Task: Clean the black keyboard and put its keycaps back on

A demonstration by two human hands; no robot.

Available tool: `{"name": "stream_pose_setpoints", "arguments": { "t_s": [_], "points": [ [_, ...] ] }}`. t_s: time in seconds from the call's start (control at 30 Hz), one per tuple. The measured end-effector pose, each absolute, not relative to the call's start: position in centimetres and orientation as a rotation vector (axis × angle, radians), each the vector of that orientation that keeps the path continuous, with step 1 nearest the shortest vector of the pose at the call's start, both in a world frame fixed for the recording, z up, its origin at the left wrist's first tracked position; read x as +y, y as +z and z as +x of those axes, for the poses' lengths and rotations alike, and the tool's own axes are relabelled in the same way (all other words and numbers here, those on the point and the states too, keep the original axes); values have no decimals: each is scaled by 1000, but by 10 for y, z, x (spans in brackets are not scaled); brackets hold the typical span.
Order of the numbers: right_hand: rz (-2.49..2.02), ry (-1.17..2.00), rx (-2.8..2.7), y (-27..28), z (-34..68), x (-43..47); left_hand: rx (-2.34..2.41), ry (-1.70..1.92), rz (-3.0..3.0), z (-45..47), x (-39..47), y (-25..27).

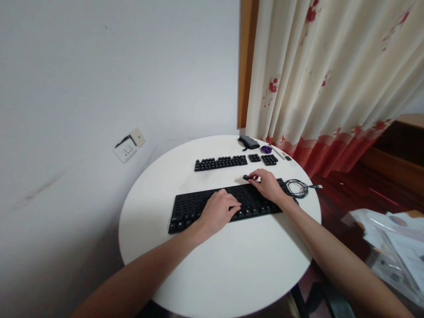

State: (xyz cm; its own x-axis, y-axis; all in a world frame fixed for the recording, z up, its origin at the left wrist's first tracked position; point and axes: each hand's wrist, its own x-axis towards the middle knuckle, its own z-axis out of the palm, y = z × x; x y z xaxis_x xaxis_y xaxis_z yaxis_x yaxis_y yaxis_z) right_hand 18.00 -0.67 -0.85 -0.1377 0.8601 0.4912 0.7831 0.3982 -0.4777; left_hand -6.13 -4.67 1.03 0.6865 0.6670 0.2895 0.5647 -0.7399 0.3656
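A black keyboard [195, 204] lies across the white round table, its upper rows bare of keycaps and showing small round stems. Some keycaps sit along its front row. My left hand [218, 208] rests over the middle of the keyboard, fingers curled and pressed together near the front row; what they hold, if anything, is hidden. Just above the keyboard's back edge, my right hand [265, 183] pinches a small black keycap [246, 177] between thumb and fingers. Behind the keyboard stand loose black keycaps in rows, a long block [221, 163] and two smaller groups [254, 157].
A coiled cable [298, 189] lies at the table's right. Toward the back are a dark grey device [249, 142], a purple item [266, 149] and a thin pale stick [278, 152]. The table [212, 274] stands near a wall and curtain [298, 88]. Papers [394, 238] lie at right.
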Motion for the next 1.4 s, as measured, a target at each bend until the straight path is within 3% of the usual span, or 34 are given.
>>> {"name": "stream_pose_setpoints", "arguments": {
  "t_s": [0.53, 1.4],
  "points": [
    [-1390, 163, -1944, -9, 179, -8, 972, 399, 2854, -60, -63, 22],
    [-1308, 185, -1940, -7, 180, -10, 945, 616, 2718, -62, -47, 18]
  ]
}}
